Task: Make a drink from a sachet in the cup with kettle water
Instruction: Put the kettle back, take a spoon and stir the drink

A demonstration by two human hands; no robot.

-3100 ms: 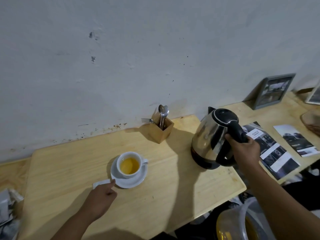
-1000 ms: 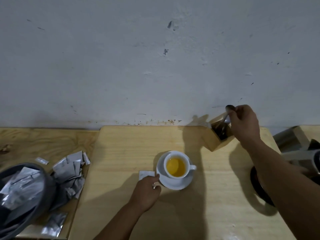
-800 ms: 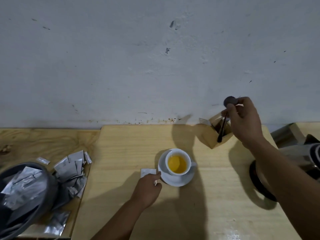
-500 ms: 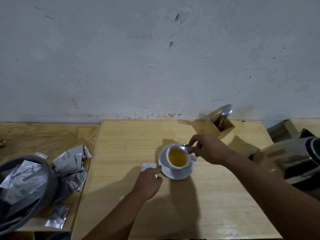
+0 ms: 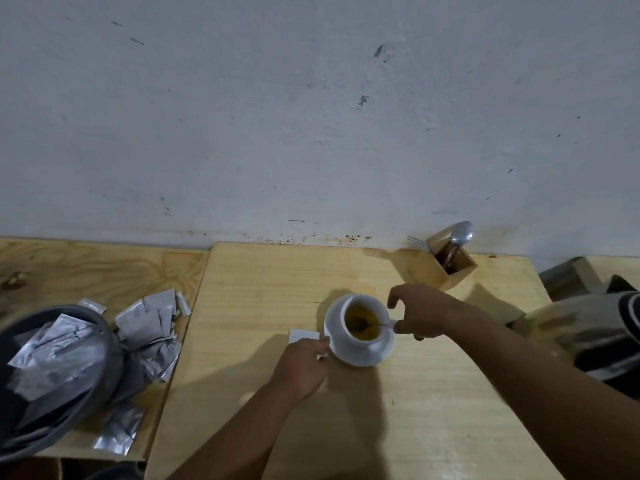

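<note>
Wall [image 5: 311,116]: pale, scuffed, behind everything
Bench [image 5: 277,278]: light wood, against wall; second wooden surface [image 5: 86,268] adjoining at left
Grey bin [image 5: 114,358]: far left, filled with silver sachets [image 5: 52,362]; more sachets strewn just beside it
Kettle [image 5: 588,337]: steel and black, right edge, blurred, partly out of frame
Right hand [image 5: 420,315]: just right of cup, grip pinched on handle of spoon [image 5: 367,323], remaining fingers spread; spoon bowl sunk in drink
Left hand [image 5: 304,363]: resting on bench at saucer's left, fingertips [image 5: 323,342] at saucer rim and over sachet; grip loosely curled, whether closed on anything could not be told
Saucer [image 5: 353,356]: white, on bench, under cup
Cup [image 5: 360,342]: white, upright on saucer, near centre of bench, held yellow-brown drink
Wooden cutlery holder [image 5: 436,270]: tilted, back right by wall, held second spoon [image 5: 460,233] and fork [image 5: 417,242]
Sachet [image 5: 301,336]: small, white, flat on bench, touching left of saucer
</note>
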